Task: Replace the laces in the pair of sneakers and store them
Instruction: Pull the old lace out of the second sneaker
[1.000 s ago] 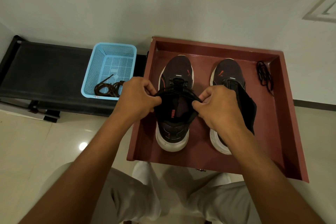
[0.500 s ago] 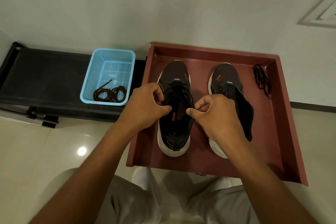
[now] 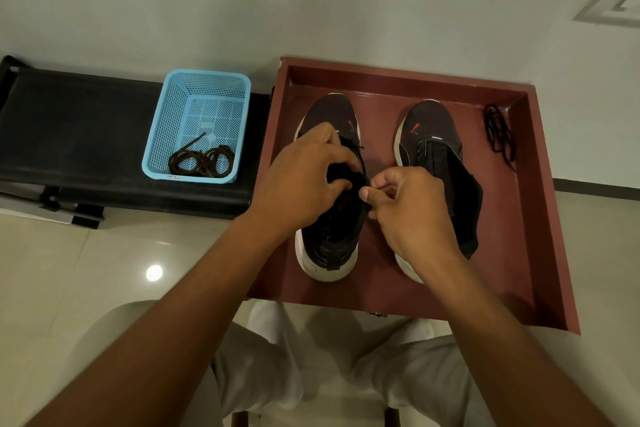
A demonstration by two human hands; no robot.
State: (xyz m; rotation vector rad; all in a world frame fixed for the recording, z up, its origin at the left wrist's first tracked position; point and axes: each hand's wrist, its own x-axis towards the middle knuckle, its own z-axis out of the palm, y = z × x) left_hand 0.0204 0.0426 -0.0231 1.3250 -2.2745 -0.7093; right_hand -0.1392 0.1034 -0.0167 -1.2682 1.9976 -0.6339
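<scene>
Two dark sneakers with white soles stand toe-away in a red-brown tray (image 3: 540, 204). Over the left sneaker (image 3: 329, 246) my left hand (image 3: 304, 180) curls its fingers round the black lace at the shoe's throat. My right hand (image 3: 405, 204) pinches the other lace end between thumb and forefinger, just right of that shoe. The laced part under my hands is mostly hidden. The right sneaker (image 3: 429, 132) has no lace and its tongue hangs open to the right. A loose black lace (image 3: 498, 135) lies in the tray's far right corner.
A light blue plastic basket (image 3: 197, 100) holding a coiled brown lace (image 3: 201, 159) sits on a black bench (image 3: 76, 128) left of the tray. A white wall rises behind. My knees in light trousers are below the tray, over a glossy tiled floor.
Both hands have drawn closer together over the left sneaker's throat; the left hand moved up and over the laces, and the right hand's pinch shifted toward the shoe.
</scene>
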